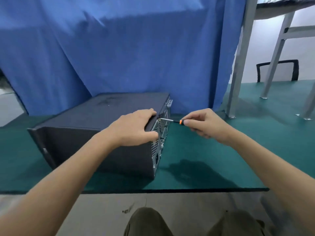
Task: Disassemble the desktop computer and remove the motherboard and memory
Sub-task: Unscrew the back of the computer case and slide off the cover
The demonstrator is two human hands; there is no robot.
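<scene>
A black desktop computer case [88,123] lies on its side on a green mat [204,160], its perforated metal rear panel [158,138] facing right. My left hand [136,126] grips the case's upper rear corner, fingers curled over the edge and thumb on the rear panel. My right hand [202,123] pinches the handle of a small screwdriver [172,120] with an orange collar. Its metal shaft lies level and its tip meets the top edge of the rear panel, right beside my left fingertips. The case is closed, so the motherboard and memory are hidden.
A blue cloth [127,48] hangs close behind the case. Grey metal table legs [238,68] stand on the mat at the right, with a black chair frame [277,70] beyond them. The mat's front edge [170,190] runs near my knees [148,222].
</scene>
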